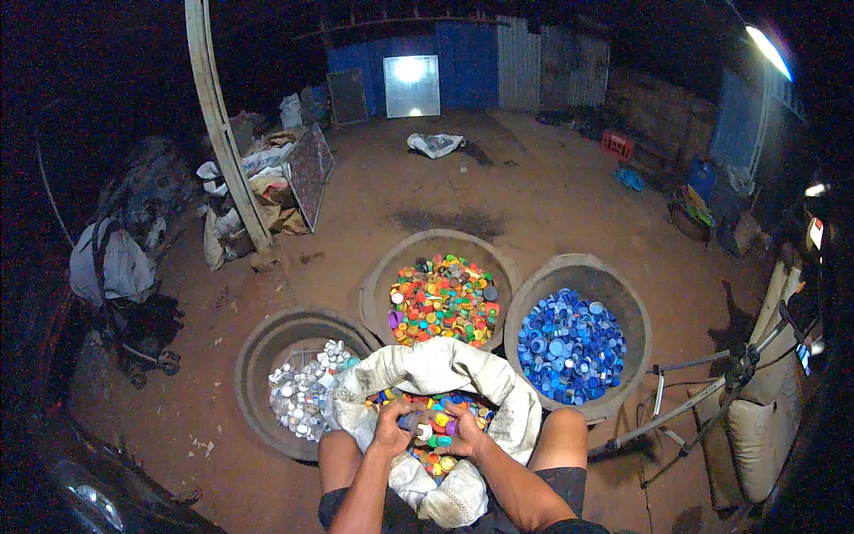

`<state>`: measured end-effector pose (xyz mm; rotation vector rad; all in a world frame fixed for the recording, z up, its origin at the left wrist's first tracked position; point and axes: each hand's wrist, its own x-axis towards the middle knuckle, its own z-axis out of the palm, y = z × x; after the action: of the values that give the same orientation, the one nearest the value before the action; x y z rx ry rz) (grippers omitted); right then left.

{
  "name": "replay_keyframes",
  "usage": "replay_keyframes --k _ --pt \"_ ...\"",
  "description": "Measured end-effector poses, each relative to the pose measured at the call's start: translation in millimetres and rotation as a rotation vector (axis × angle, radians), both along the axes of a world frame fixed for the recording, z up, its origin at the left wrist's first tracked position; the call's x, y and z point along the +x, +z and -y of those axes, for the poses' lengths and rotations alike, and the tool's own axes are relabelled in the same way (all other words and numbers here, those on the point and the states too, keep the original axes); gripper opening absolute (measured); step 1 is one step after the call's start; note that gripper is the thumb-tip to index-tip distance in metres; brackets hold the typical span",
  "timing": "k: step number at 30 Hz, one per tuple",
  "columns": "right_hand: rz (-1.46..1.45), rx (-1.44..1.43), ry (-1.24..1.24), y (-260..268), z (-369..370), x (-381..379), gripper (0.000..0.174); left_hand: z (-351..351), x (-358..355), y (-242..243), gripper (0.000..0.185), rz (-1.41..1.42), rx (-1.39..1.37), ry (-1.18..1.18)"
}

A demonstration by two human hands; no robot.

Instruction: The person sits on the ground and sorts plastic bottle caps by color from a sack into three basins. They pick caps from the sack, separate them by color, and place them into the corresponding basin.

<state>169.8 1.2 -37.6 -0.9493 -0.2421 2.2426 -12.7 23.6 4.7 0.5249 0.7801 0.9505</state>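
Observation:
A white woven sack [427, 360] with a rolled-down rim stands between my knees, filled with mixed coloured plastic bottle caps [434, 460]. Over its mouth, my left hand [395, 427] and my right hand [467, 430] cup a heap of caps [437, 427] between them, with white, yellow, green and purple ones showing. Beyond the sack sit three round tubs. The left tub [257, 400] holds white and clear caps, partly hidden by the sack. In the middle tub [380, 267] lie red, yellow, orange and green caps. Blue caps fill the bottom of the right tub [634, 320].
Metal tubing [667, 414] and stuffed sacks [754, 440] lie close on the right. A post [227, 133] rises at left before piled bags and a leaning panel [310, 177]. Farther off, a white sack [435, 145] lies on the dirt floor.

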Motion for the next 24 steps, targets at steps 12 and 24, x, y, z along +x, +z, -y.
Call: replay_keyframes --k 12,24 --pt "0.305 -0.06 0.154 2.3 3.0 -7.8 0.064 4.7 0.4 -10.1 0.031 -1.16 0.647 -0.472" --pt "0.201 0.002 0.218 29.6 8.2 -3.8 0.053 3.4 2.5 -2.7 0.028 -1.068 0.547 -0.361"
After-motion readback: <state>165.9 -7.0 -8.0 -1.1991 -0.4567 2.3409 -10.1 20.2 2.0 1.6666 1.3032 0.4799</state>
